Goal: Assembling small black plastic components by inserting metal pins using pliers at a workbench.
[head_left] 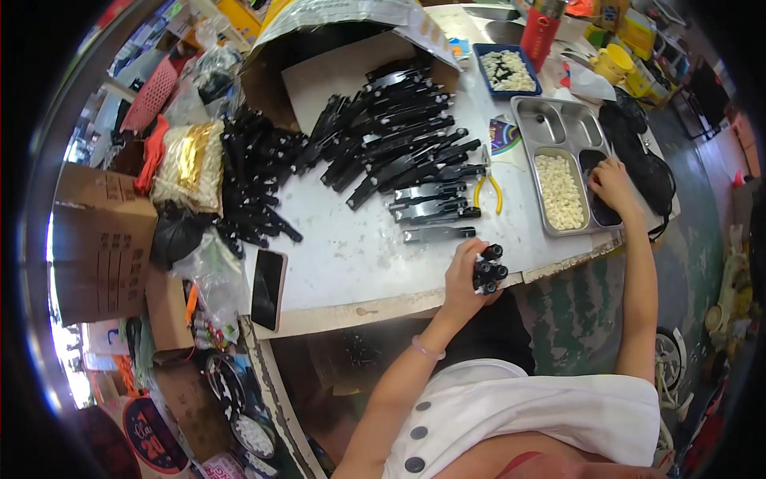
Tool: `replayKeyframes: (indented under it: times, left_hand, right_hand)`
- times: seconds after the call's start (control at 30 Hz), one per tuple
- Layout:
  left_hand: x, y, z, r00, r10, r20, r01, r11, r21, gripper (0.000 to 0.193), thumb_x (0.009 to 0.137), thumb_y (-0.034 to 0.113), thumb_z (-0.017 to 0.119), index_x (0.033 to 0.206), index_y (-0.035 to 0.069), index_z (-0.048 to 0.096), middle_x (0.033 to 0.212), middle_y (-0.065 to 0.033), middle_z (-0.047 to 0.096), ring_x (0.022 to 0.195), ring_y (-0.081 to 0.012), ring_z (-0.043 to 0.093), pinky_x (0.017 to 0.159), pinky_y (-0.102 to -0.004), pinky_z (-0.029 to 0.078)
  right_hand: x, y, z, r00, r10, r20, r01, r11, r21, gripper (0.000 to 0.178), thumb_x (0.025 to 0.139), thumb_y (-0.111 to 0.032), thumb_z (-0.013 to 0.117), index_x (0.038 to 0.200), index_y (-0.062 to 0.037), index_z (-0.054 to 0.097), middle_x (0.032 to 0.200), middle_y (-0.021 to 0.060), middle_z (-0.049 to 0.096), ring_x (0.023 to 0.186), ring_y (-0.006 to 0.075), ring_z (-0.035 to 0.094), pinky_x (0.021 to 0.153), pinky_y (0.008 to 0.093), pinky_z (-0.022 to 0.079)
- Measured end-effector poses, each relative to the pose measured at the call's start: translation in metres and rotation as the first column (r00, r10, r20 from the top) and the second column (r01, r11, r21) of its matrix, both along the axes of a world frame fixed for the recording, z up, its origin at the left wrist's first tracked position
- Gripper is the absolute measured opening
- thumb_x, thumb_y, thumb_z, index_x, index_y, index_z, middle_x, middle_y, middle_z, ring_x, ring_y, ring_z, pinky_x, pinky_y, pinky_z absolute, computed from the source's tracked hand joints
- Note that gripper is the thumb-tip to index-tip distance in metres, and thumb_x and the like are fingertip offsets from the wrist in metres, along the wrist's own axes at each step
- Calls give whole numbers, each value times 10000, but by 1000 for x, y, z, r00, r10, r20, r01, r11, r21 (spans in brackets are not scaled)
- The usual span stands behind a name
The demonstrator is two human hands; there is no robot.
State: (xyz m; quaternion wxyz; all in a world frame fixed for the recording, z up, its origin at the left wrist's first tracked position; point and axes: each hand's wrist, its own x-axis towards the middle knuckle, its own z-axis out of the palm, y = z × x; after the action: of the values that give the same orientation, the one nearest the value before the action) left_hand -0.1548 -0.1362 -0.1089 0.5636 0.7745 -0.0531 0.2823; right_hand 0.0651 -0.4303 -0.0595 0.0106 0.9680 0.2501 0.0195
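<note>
My left hand point(461, 275) is closed around a bundle of short black tube-shaped parts point(489, 271), their round ends facing right, just off the table's front edge. To the right, my right hand point(613, 188) dips its bent fingertips into the compartment of small black pieces point(591, 160) in a metal divided tray point(528, 112). What those fingertips pinch, if anything, is too small to make out. Beside that compartment lie small cream-white pieces point(561, 191). Long black plastic parts point(431, 213) lie in rows left of the tray, near yellow-handled pliers point(499, 194).
A large opened bag point(351, 24) stands at the back, with black parts spilling before it. A phone point(269, 290) lies at the front left. Behind the tray are a blue tray point(537, 86) and a red bottle point(543, 32). Cardboard boxes point(104, 239) crowd the left.
</note>
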Motion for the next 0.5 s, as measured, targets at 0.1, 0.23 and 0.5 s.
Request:
replayKeyframes:
  times: [0.1,0.23,0.5]
  left_hand:
    - [-1,3,-4,1000,-18,6,18,1000,-11,630,615,4,741,1178,54,464,1105,-175,523,938,-346,569,801,-373,484]
    - [-2,5,-2,999,-38,17,38,999,-13,603,628,-20,688,1184,50,467,1116,-185,523,955,-347,570,840,-375,479]
    - [-1,8,-5,999,-49,17,48,999,25,713,560,14,760,1202,51,452,1129,-185,511,963,-392,560,790,-406,487]
  right_hand:
    - [-1,0,-3,1000,-2,21,3,1000,-28,103,757,-137,620,762,-35,621,857,88,578,972,277,500,903,395,377]
    - [-21,27,23,996,-29,87,13,984,180,95,761,-115,622,792,-28,602,869,86,571,948,259,501,879,371,375]
    - [-128,172,117,740,672,35,-591,624,511,162,704,-76,694,803,-69,566,909,54,527,995,275,469,942,419,351]
